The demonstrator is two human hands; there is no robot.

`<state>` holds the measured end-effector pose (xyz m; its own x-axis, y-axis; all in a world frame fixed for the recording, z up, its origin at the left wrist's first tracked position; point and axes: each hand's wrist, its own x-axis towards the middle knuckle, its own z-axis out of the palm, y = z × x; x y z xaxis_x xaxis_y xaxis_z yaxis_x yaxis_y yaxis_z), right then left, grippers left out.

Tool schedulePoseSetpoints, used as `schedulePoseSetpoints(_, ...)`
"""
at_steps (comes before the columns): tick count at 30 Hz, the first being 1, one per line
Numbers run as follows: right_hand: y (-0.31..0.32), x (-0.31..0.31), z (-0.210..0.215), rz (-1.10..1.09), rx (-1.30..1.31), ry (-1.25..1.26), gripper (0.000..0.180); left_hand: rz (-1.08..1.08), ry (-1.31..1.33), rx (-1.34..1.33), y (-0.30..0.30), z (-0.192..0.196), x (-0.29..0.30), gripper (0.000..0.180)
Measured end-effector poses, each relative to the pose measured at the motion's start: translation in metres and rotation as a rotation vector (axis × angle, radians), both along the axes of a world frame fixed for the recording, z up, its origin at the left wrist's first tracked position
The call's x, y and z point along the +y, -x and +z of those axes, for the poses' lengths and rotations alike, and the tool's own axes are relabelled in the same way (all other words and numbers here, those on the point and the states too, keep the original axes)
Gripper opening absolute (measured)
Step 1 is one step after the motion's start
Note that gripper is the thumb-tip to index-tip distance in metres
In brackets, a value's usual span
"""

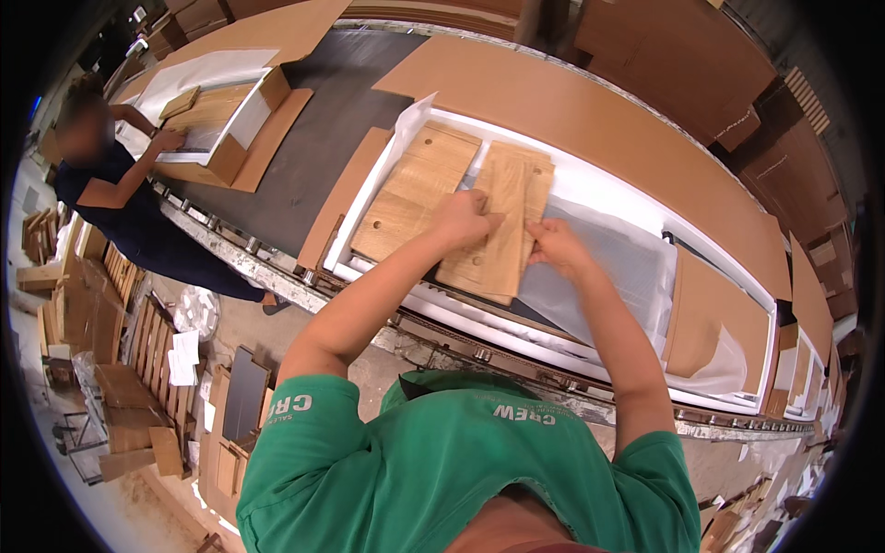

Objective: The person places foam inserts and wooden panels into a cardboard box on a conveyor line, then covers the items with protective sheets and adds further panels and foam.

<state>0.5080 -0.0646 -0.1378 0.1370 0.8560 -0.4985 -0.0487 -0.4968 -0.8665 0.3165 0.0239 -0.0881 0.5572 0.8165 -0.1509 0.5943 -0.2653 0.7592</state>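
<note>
**Currently logged: wooden panel held over an open flat-pack carton**

Head view, sole entry.

- Item 1: narrow oak-coloured wooden panel (498, 226), with small drilled holes. It is located over the white foam-lined carton (608, 189) on the conveyor line (304, 152), resting partly on a wider wooden panel (415, 189) already laid in the carton's left end. Its long axis runs from the near edge of the carton away from the person, tilted slightly to the right; the near end points toward the person's chest.
- Item 2: left hand (466, 219). Fingers are curled and pressed on the panel's left edge, about mid-length.
- Item 3: right hand (553, 244). Fingers are narrowly pinched on the panel's right edge, just beside clear plastic sheeting (613, 267). Both hands are equally near; the panel lies between them.
- Item 4: flat brown cardboard sheets (572, 111), noted behind the carton.
- Item 5: a co-worker (111, 184) at far left, with a hand laid on another open carton (221, 129).
</note>
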Motion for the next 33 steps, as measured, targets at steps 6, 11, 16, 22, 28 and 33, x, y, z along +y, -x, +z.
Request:
schedulePoseSetpoints(6,0.030,0.019,0.013,0.137,-0.393,-0.006,0.038,-0.002,0.038,-0.017,0.018,-0.006,0.017,0.039)
schedulePoseSetpoints(11,0.015,-0.002,0.010,0.062,-0.423,-0.036,0.038,-0.004,-0.148,0.037,-0.005,-0.003,-0.013,0.049)
schedulePoseSetpoints(16,-0.046,-0.069,0.005,-0.197,-0.295,-0.037,0.031,-0.190,0.144,-0.199,-0.066,-0.043,-0.045,0.054)
schedulePoseSetpoints(22,-0.089,-0.081,-0.011,-0.287,-0.195,-0.009,0.028,-0.339,-0.059,-0.281,-0.083,-0.031,-0.055,0.051)
schedulePoseSetpoints(28,-0.066,-0.053,-0.019,-0.316,-0.216,-0.044,0.035,-0.434,-0.645,-0.003,-0.025,-0.043,-0.035,0.072)
schedulePoseSetpoints(33,-0.056,-0.045,0.055,0.167,-0.903,0.377,0.054,-0.515,-0.743,0.139,-0.011,-0.060,-0.048,0.082)
